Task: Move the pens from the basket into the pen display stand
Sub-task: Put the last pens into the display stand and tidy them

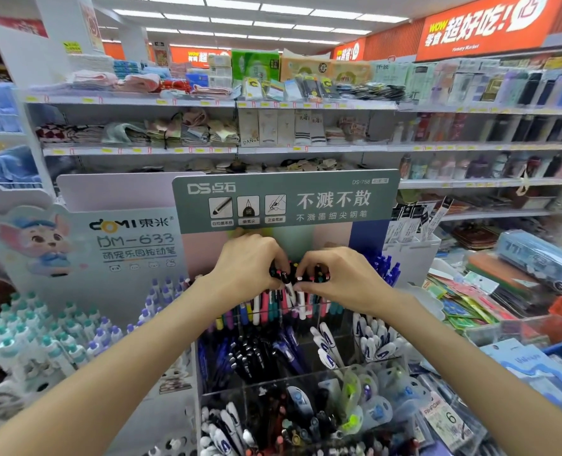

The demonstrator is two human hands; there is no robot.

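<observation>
Store shelving [134,102]: long white metal shelves behind the display, stacked with folded towels, socks and packaged goods; yellow price tags along the edges.

Header card [286,200]: flat grey-green board with white print, standing upright behind the stand and rising above both hands.

Neighbouring display [85,258]: pale printed card with a cartoon mouse, to the left; rows of teal- and purple-capped pens below it.

Pen display stand [306,380]: clear rigid plastic, stepped in tiers of square compartments; black, blue and white pens stand tilted in the lower tiers.

Stationery packs [463,301]: flat glossy packets, heaped to the right.

Pens [292,302]: slim bundle of smooth barrels in pink, white, yellow and teal with dark tops, upright in the stand's upper tier. The basket is not in view.

Left hand [246,268]: forearm reaching up from lower left, fingers curled round the dark tops of the bundle.

Right hand [342,278]: forearm from lower right, fingertips pinching the same tops, just beside the left hand.
</observation>
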